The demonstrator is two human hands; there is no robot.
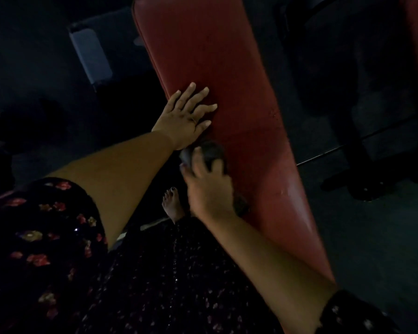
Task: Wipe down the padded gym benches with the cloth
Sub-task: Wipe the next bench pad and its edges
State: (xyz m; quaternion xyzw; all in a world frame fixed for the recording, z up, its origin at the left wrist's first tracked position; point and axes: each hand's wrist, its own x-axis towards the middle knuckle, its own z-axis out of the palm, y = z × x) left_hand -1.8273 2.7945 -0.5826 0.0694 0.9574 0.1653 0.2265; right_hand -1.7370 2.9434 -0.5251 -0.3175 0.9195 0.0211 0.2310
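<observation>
Gripping cloth, right hand (left hand flat) on bench.

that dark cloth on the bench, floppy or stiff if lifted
Probably floppy: the cloth bunches into a wad under the right hand. Likely light, since curled fingers alone hold it. It should slide easily over the bench, whose cover looks smooth.

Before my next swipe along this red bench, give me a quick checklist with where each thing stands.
1. Grip of right hand on cloth: ok.
2. Contact of cloth with red bench: ok, at its left edge.
3. Wiping path free of left hand: not ok, it lies flat on the pad just ahead.
4. Pad beyond the hands free of objects: ok.
5. Dirt left on the pad: cannot tell, too dim.
</observation>
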